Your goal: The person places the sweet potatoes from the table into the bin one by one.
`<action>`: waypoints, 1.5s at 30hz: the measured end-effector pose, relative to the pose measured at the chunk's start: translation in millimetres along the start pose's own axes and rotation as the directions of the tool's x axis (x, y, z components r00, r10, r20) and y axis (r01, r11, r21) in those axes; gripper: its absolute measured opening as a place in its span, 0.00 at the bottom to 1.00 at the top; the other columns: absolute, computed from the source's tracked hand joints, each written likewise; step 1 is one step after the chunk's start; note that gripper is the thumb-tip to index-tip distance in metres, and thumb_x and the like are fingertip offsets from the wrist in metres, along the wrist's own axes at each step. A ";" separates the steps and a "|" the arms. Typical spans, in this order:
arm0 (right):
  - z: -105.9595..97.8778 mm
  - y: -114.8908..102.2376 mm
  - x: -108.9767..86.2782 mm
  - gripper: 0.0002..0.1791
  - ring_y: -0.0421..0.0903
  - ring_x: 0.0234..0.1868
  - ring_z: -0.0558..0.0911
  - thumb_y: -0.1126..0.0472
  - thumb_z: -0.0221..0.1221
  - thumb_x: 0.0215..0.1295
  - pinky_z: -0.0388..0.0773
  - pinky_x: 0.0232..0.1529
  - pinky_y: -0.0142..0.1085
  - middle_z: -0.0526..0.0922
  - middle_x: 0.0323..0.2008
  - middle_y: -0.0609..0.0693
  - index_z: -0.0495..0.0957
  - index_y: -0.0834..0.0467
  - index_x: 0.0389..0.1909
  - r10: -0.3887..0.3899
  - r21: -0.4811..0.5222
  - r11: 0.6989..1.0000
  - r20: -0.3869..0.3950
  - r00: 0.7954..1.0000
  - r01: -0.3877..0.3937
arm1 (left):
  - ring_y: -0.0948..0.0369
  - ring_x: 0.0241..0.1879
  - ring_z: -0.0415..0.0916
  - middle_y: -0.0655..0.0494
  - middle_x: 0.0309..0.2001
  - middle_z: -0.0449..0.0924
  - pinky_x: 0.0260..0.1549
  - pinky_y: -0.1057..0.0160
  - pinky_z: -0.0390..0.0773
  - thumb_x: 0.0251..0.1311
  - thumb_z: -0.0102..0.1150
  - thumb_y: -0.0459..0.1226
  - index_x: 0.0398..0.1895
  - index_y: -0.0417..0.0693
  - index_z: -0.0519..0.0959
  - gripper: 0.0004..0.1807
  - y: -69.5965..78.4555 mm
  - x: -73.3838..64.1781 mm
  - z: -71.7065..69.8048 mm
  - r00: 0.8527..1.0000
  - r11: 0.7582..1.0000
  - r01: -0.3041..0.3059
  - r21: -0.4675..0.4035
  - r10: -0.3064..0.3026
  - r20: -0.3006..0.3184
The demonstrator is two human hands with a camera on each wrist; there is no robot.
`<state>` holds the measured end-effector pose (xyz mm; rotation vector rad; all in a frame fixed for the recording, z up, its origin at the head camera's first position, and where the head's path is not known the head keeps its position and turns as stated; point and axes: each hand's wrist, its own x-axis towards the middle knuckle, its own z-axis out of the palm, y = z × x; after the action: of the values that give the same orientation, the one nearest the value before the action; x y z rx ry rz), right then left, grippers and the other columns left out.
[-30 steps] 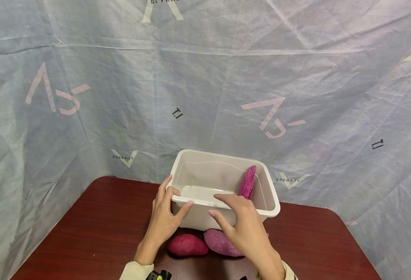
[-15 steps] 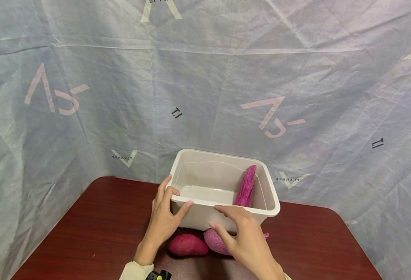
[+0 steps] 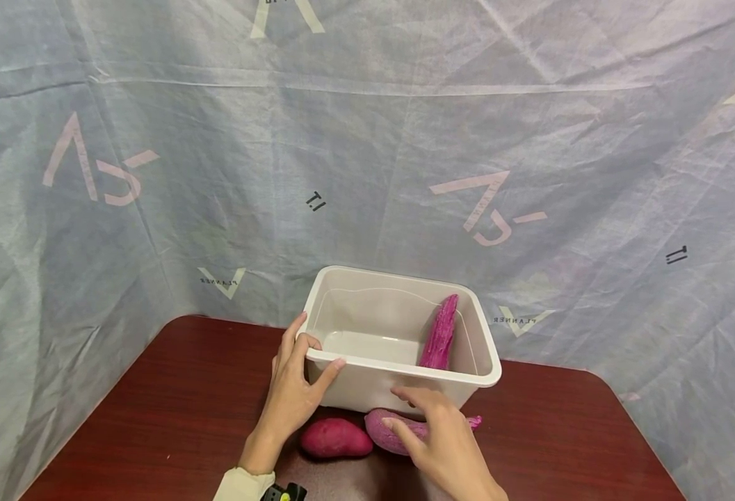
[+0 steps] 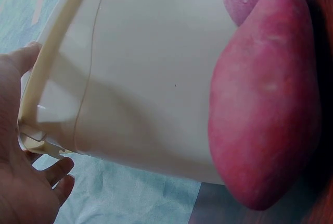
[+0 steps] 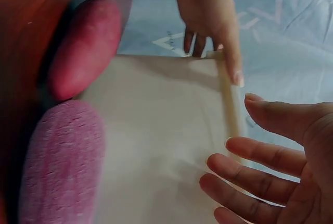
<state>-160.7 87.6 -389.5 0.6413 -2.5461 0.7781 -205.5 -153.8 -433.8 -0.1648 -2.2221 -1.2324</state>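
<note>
Dark red-brown wooden table [image 3: 154, 403] with rounded corners. Grey-blue wrinkled fabric backdrop [image 3: 367, 139] hangs behind and beside it, printed with pale pink letters and small dark marks.

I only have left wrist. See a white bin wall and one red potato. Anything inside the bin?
Observer: Yes, head view shows one purple potato leaning on the bin's right inner wall.
Operator: Where's the right hand?
Observer: The right hand is open, over a pale purple potato lying in front of the bin.
Operator: Left hand gripping?
Observer: The left hand holds the bin's near left corner, thumb over the rim.
</note>
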 end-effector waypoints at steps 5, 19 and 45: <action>6.9 11.2 -8.3 0.23 0.39 0.51 0.85 0.54 0.75 0.51 0.80 0.54 0.40 0.87 0.47 0.38 0.84 0.49 0.50 0.025 -0.026 0.999 0.008 1.000 -0.025 | 0.43 0.71 0.63 0.52 0.79 0.54 0.59 0.40 0.58 0.59 0.70 0.50 0.40 0.52 0.68 0.21 -0.2 -0.6 0.8 1.000 1.000 0.003 -0.001 -0.003 0.003; 22.1 30.8 -14.2 0.24 0.39 0.54 0.83 0.55 0.77 0.48 0.79 0.55 0.42 0.87 0.48 0.38 0.85 0.49 0.49 0.046 -0.043 0.998 0.040 0.998 -0.044 | 0.44 0.73 0.60 0.53 0.79 0.53 0.60 0.40 0.57 0.59 0.70 0.50 0.41 0.53 0.68 0.21 1.2 0.5 -0.9 0.999 1.000 0.026 -0.005 -0.026 0.020; 37.3 45.1 -19.9 0.27 0.42 0.49 0.85 0.54 0.79 0.42 0.78 0.53 0.45 0.88 0.44 0.43 0.85 0.51 0.47 0.019 -0.131 0.991 0.070 0.997 -0.010 | 0.45 0.73 0.61 0.53 0.79 0.54 0.60 0.40 0.57 0.58 0.70 0.50 0.42 0.52 0.68 0.21 1.9 0.8 0.1 0.999 0.999 0.035 -0.008 -0.034 0.019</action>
<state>-177.2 104.7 -446.5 0.6190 -2.6430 0.5969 -205.4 -152.8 -432.0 -0.1423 -2.2447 -1.2637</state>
